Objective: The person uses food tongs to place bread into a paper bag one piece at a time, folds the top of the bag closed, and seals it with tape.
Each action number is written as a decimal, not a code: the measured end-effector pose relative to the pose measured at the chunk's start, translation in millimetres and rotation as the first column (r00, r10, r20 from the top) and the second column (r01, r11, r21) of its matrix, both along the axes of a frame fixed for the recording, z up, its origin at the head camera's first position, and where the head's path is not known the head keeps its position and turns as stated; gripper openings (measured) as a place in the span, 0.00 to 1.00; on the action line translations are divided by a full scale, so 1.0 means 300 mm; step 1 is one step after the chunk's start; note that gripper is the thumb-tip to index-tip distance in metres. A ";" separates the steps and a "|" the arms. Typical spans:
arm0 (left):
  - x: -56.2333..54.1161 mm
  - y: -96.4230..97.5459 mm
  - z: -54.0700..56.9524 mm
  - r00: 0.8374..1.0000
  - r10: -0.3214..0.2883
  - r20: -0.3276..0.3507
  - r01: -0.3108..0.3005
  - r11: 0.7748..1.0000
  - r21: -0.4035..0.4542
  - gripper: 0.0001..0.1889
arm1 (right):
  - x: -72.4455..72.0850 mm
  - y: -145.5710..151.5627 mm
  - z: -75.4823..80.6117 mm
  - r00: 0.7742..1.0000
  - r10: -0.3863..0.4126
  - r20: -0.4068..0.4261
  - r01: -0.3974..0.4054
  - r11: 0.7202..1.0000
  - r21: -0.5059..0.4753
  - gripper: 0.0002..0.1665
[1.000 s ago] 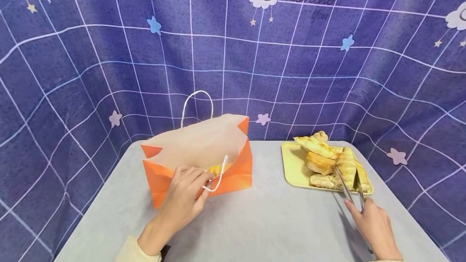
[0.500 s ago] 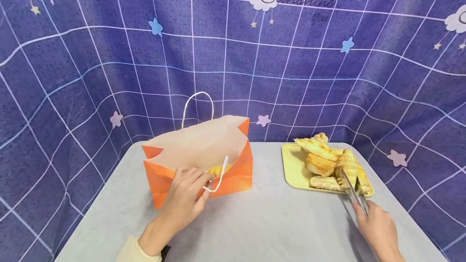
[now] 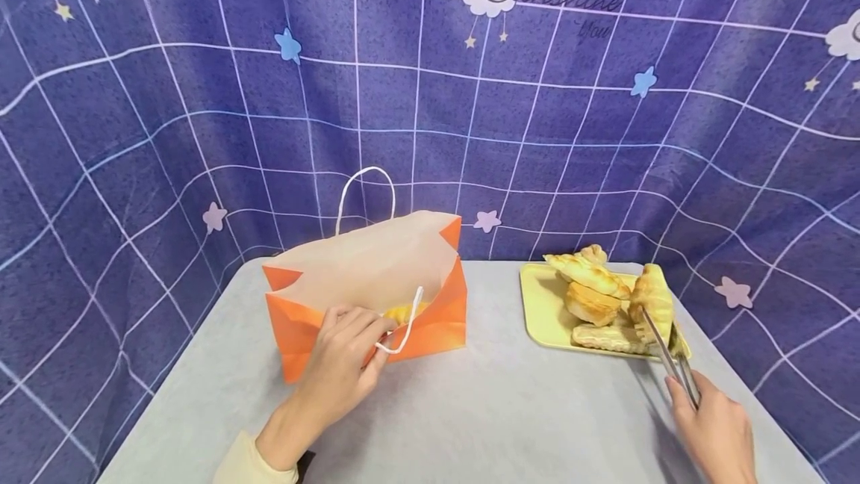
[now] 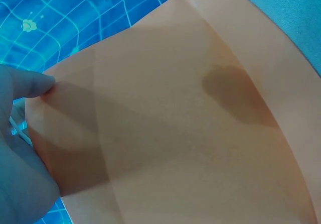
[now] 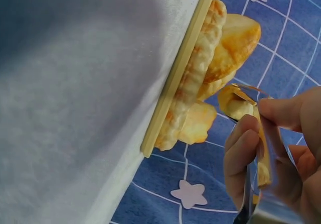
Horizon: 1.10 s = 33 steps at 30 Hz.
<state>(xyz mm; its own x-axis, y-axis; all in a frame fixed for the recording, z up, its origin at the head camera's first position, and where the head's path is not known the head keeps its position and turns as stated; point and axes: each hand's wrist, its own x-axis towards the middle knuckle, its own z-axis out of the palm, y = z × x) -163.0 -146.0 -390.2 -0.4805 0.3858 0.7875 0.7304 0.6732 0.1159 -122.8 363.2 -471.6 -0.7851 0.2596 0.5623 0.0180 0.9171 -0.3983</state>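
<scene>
My left hand (image 3: 343, 368) pinches the near rim of an orange paper bag (image 3: 443, 327) that stands with its mouth spread. A bit of yellow bread (image 3: 401, 314) shows inside. In the left wrist view the thumb and fingers (image 4: 32, 84) grip the rim beside the pale paper lining (image 4: 150, 118). My right hand (image 3: 715, 424) holds metal tongs (image 3: 665, 353), their tips clamped around a long golden bread roll (image 3: 652, 297) over the right end of the yellow tray (image 3: 543, 312). The right wrist view shows the fingers wrapped around the tong arms (image 5: 266, 158).
Several more breads lie on the tray, among them a pointed loaf (image 3: 587, 275), a round bun (image 3: 591, 305) and a ridged stick (image 3: 608, 338). White cord handles (image 3: 366, 170) rise from the bag. A blue gridded curtain (image 3: 430, 95) surrounds the grey table (image 3: 504, 394).
The tongs have closed on the bread roll, and my right hand has moved right, shifting the roll up and right from the other breads. My left hand stays at the bag's rim.
</scene>
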 end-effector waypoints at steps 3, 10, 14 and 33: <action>-0.005 0.004 -0.003 1.000 -0.004 -0.009 0.004 1.000 0.008 0.09 | 0.003 -0.003 0.015 0.999 0.009 -0.035 -0.008 1.000 0.010 0.10; -0.004 -0.001 0.002 1.000 0.004 0.012 -0.004 1.000 0.001 0.09 | 0.018 -0.034 0.054 0.990 0.050 -0.133 -0.046 0.998 0.031 0.09; -0.002 -0.001 0.002 1.000 0.005 0.013 -0.005 1.000 0.007 0.10 | 0.024 -0.059 0.079 0.978 0.097 -0.185 -0.091 0.995 0.042 0.10; 0.001 -0.006 0.001 1.000 0.015 0.011 -0.015 1.000 -0.010 0.10 | 0.008 -0.289 0.308 0.927 0.317 -0.203 -0.319 0.948 0.024 0.20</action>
